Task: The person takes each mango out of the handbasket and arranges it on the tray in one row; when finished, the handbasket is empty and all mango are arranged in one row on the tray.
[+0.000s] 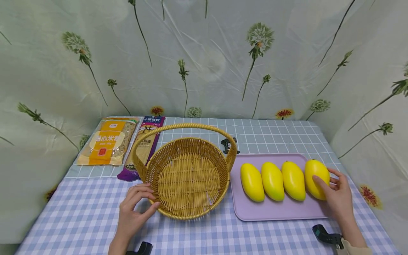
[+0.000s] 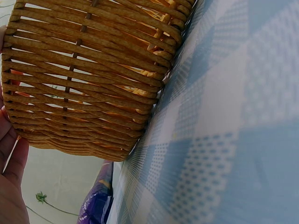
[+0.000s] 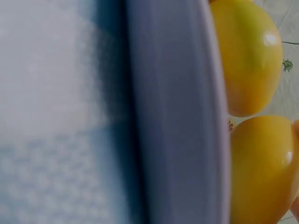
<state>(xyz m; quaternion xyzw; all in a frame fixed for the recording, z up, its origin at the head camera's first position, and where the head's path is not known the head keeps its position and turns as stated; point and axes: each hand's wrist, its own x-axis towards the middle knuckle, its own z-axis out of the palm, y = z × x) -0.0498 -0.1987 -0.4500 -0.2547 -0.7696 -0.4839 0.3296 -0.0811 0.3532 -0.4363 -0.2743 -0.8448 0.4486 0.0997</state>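
Note:
A round wicker basket (image 1: 192, 173) with a tall arched handle stands upright on the table, with nothing inside. My left hand (image 1: 135, 211) pinches its near-left rim; the woven wall (image 2: 88, 88) fills much of the left wrist view. On the right, a lilac tray (image 1: 274, 213) bears a row of yellow mangoes. Around the rightmost mango (image 1: 315, 179) my right hand (image 1: 340, 194) curls its thumb and fingers. That mango (image 3: 261, 172) appears at the right of the right wrist view, where the hand is mostly cut off. The mango still looks to be on the tray.
Left of the basket lie an orange-labelled food bag (image 1: 106, 143) and a purple pasta pack (image 1: 143, 145), partly behind the basket handle. A small black object (image 1: 227, 144) lies behind the basket, near the tray. A checked cloth (image 1: 204, 233) covers the table; a dandelion-print curtain (image 1: 210, 63) hangs around it.

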